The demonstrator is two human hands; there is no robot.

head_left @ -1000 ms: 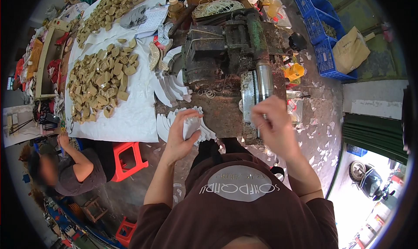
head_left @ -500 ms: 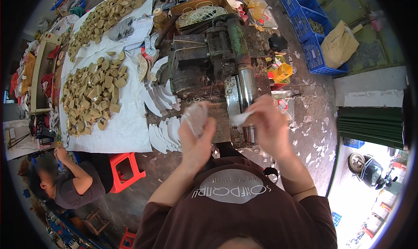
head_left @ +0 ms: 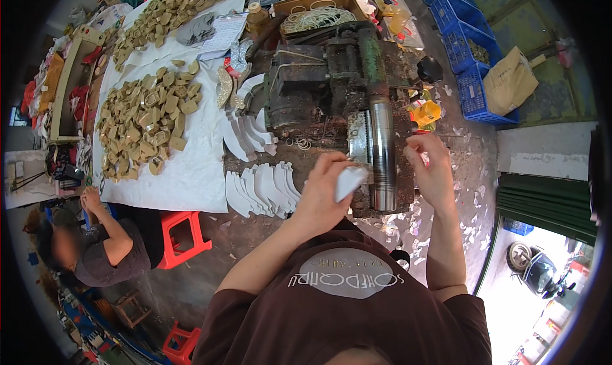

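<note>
My left hand (head_left: pixel 324 193) is closed around a white, flat piece (head_left: pixel 350 181), just left of a shiny metal roller (head_left: pixel 382 154) on a greasy machine (head_left: pixel 306 78). What kind of piece it is I cannot make out. On the roller's other side my right hand (head_left: pixel 435 168) hangs with thumb and fingertips drawn together; whatever lies between them is hidden. Several white curved pieces (head_left: pixel 258 189) lie in an overlapping row left of my left hand. More white curved pieces (head_left: pixel 239 138) rest behind that row.
Tan blocks (head_left: pixel 150 119) are heaped on a white sheet (head_left: pixel 197 196) at left. A person (head_left: pixel 105 244) sits there by a red stool (head_left: pixel 183 239). Blue crates (head_left: pixel 475 91) stand at far right. Pale scraps (head_left: pixel 468 218) litter the floor. Behind the machine sits a box of cord (head_left: pixel 315 21).
My left hand has moved right with its white piece, up to the roller. My right hand has moved off the roller to its right side; the white scrap at its fingers no longer shows.
</note>
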